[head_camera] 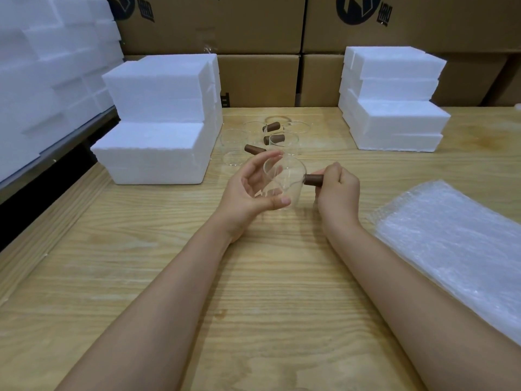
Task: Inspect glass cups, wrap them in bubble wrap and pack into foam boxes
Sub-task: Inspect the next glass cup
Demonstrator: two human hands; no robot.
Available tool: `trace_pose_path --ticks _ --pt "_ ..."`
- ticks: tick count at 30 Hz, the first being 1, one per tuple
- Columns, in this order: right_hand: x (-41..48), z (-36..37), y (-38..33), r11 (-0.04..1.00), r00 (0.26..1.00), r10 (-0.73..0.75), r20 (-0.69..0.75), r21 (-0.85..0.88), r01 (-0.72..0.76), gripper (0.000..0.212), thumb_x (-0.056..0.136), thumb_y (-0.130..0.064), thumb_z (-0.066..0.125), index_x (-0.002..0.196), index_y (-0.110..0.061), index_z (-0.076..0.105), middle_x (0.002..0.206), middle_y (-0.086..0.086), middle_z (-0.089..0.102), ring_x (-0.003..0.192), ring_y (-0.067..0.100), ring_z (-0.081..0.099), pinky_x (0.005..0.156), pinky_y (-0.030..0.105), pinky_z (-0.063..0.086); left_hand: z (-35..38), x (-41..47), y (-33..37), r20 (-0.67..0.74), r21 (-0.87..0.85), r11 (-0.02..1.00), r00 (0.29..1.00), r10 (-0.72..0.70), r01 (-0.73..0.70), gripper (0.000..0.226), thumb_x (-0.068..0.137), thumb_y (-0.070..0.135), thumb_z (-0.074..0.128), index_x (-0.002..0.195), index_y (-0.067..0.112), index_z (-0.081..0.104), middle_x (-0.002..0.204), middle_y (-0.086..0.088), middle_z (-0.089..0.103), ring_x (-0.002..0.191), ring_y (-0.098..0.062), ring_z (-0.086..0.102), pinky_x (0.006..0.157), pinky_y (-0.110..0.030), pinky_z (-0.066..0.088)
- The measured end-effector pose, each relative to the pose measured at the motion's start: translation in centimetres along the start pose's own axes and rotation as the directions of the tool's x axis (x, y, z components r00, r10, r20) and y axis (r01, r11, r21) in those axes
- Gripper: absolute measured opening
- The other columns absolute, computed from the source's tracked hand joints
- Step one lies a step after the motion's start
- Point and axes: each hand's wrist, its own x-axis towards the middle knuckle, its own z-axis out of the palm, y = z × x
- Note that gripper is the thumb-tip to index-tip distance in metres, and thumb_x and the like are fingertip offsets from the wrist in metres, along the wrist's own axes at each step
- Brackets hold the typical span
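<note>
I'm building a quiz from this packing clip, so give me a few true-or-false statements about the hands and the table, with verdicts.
1. The right hand grips the brown handle of the glass cup. True.
2. The left hand lies flat on the table. False: it cradles the cup's glass body.
3. The bubble wrap lies on the person's right. True.
4. The held cup is already wrapped. False: it is bare.
5. The other cups stand beyond the hands. True.
</note>
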Motion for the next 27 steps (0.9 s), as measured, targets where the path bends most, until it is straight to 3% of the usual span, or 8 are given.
trace_pose_path --ticks 5,9,12,14,17,21,27 --pt "-0.2 0.1 -0.1 0.998 0.998 0.053 0.024 0.025 -0.053 0.044 0.097 -0.022 0.032 0.061 -0.019 0.058 0.046 -0.013 0.059 0.048 0.009 0.042 0.055 0.028 0.033 0.1 0.1 -0.2 -0.013 -0.003 1.0 1.0 0.003 -0.003 0.076 0.055 -0.006 0.079 0.122 0.022 0.056 0.137 -0.003 0.054 0.13 -0.018 0.05 0.1 -0.037 0.049" --pt "-0.8 0.0 -0.5 0.994 0.994 -0.108 0.034 -0.008 0.108 0.038 0.099 -0.028 0.037 0.067 -0.015 0.055 0.063 -0.014 0.068 0.051 0.006 0.047 0.054 0.028 0.038 -0.3 0.2 -0.1 -0.023 -0.038 0.999 0.999 -0.028 0.027 0.082 0.055 -0.007 0.079 0.126 0.027 0.055 0.124 -0.01 0.058 0.122 -0.024 0.057 0.099 -0.034 0.05" --pt "-1.3 0.0 -0.9 0.964 0.964 -0.263 0.039 0.031 0.262 0.028 0.097 -0.029 0.05 0.071 -0.017 0.052 0.062 -0.015 0.065 0.057 -0.003 0.054 0.056 0.013 0.041 -0.6 0.1 -0.1 0.005 -0.093 0.994 0.998 -0.064 0.065 0.078 0.064 0.0 0.077 0.134 0.026 0.052 0.121 -0.012 0.061 0.11 -0.024 0.063 0.091 -0.033 0.054" --pt "-1.5 0.0 -1.1 0.952 0.95 -0.304 0.073 0.071 0.299 0.019 0.094 -0.027 0.056 0.076 -0.025 0.051 0.066 -0.016 0.065 0.063 -0.005 0.058 0.059 0.011 0.043 -0.7 0.1 -0.1 0.01 -0.13 0.987 0.996 -0.089 0.089 0.075 0.071 0.003 0.076 0.137 0.024 0.049 0.114 -0.013 0.064 0.104 -0.024 0.065 0.09 -0.033 0.055" --pt "-1.6 0.0 -1.1 0.948 0.94 -0.314 0.13 0.105 0.302 0.013 0.094 -0.027 0.058 0.085 -0.029 0.049 0.077 -0.01 0.064 0.069 -0.003 0.058 0.064 0.019 0.047 -0.7 0.2 0.0 0.005 -0.15 0.983 0.995 -0.104 0.104 0.075 0.074 0.014 0.077 0.141 0.019 0.045 0.106 -0.009 0.068 0.1 -0.022 0.066 0.087 -0.032 0.056" --pt "-1.7 0.0 -1.1 0.943 0.941 -0.304 0.149 0.187 0.275 0.013 0.097 -0.022 0.052 0.087 -0.025 0.045 0.073 -0.006 0.058 0.054 0.004 0.051 0.056 0.022 0.046 -0.3 0.2 0.4 -0.024 -0.145 0.982 0.992 -0.126 0.122 0.096 0.044 0.05 0.092 0.129 0.026 0.054 0.103 0.001 0.071 0.095 -0.015 0.067 0.077 -0.027 0.055" --pt "-1.8 0.8 -1.0 0.932 0.977 -0.13 0.167 0.357 0.063 0.014 0.1 -0.018 0.046 0.087 -0.014 0.042 0.064 0.001 0.053 0.045 0.007 0.047 0.045 0.025 0.046 -0.2 0.3 0.3 -0.044 -0.083 0.992 0.994 -0.101 0.097 0.1 0.041 0.067 0.084 0.128 0.029 0.052 0.108 0.008 0.071 0.091 -0.01 0.068 0.071 -0.026 0.056"
